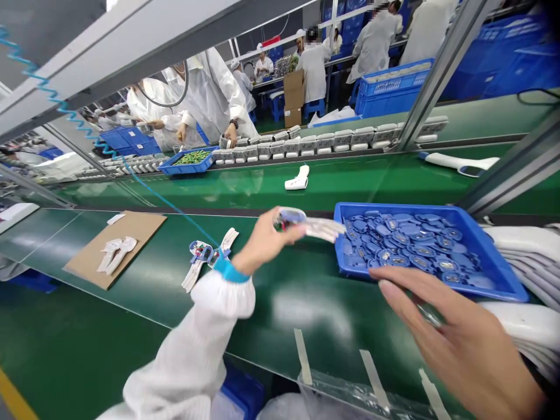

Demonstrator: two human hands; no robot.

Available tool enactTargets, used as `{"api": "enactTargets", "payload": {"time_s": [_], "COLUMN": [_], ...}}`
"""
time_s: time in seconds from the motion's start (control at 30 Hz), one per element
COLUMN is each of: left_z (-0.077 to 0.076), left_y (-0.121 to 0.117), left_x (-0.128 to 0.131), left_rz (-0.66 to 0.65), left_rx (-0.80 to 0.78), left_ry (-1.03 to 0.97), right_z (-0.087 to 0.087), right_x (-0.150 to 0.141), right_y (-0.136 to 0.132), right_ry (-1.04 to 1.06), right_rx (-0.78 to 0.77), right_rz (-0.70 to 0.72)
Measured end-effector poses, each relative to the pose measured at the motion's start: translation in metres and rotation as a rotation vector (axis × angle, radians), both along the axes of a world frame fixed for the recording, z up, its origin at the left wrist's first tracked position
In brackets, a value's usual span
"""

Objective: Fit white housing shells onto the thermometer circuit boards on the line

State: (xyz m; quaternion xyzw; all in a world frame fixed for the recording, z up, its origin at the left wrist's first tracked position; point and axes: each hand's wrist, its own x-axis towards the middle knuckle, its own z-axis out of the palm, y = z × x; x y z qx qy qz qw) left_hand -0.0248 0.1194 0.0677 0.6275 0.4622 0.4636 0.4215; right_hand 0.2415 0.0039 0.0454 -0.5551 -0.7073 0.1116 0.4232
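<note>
The bare left hand partly hides a long white plastic shell; the right edge crops stacked white curved pieces.

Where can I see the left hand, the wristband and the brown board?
Left hand [263, 238]: head view, middle of the hand.
Wristband [231, 272]: head view, outer face of the band.
Brown board [146, 228]: head view, bare upper right part.

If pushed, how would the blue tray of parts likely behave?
The blue tray would probably slide rather than tip, being wide and shallow. Its loose blue parts would likely shift, as they lie heaped. Being well filled, it may feel fairly weighty.
</note>
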Motion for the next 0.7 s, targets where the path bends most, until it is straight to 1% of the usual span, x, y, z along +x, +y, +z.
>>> {"api": "enactTargets", "payload": {"time_s": [0.07,0.1,0.17,0.23,0.33,0.4,0.43,0.47,0.5,0.57,0.6,0.63,0.7], "left_z": [-0.014,-0.022,-0.036,-0.047,-0.055,-0.057,-0.058,-0.059,-0.06,-0.062,-0.064,-0.065,-0.067], "left_y": [-0.046,-0.063,-0.089,-0.104,-0.114,-0.115,-0.114,-0.112,-0.11,-0.105,-0.104,-0.103,-0.102], "left_x": [0.016,0.024,0.038,0.048,0.058,0.062,0.063,0.064,0.064,0.062,0.061,0.06,0.058], "left_rz": [-0.12,-0.147,-0.164,-0.173,-0.181,-0.11,-0.069,-0.042,-0.042,-0.099,-0.131,-0.158,-0.201], "left_rx": [0.013,0.002,-0.019,-0.002,0.031,0.003,-0.044,-0.121,-0.225,-0.449,-0.531,-0.58,-0.589], "left_ry": [0.028,0.045,0.087,0.15,0.284,0.341,0.321,0.257,0.155,-0.09,-0.193,-0.267,-0.334], "right_z": [0.007,0.007,0.002,-0.002,0.002,0.004,0.001,-0.003,-0.011,-0.031,-0.041,-0.048,-0.054], "right_x": [-0.015,-0.02,-0.026,-0.029,-0.028,-0.02,-0.013,-0.003,0.009,0.031,0.04,0.045,0.044], "right_y": [0.008,0.01,0.009,0.0,-0.018,-0.026,-0.027,-0.027,-0.026,-0.024,-0.025,-0.027,-0.035], "right_ry": [-0.028,-0.056,-0.127,-0.204,-0.345,-0.42,-0.454,-0.497,-0.548,-0.663,-0.713,-0.747,-0.723], "right_rx": [0.074,0.081,0.067,0.058,0.157,0.222,0.234,0.232,0.225,0.21,0.196,0.179,0.164], "right_rz": [0.077,0.112,0.155,0.188,0.154,0.086,0.029,-0.037,-0.097,-0.187,-0.226,-0.264,-0.332]}}
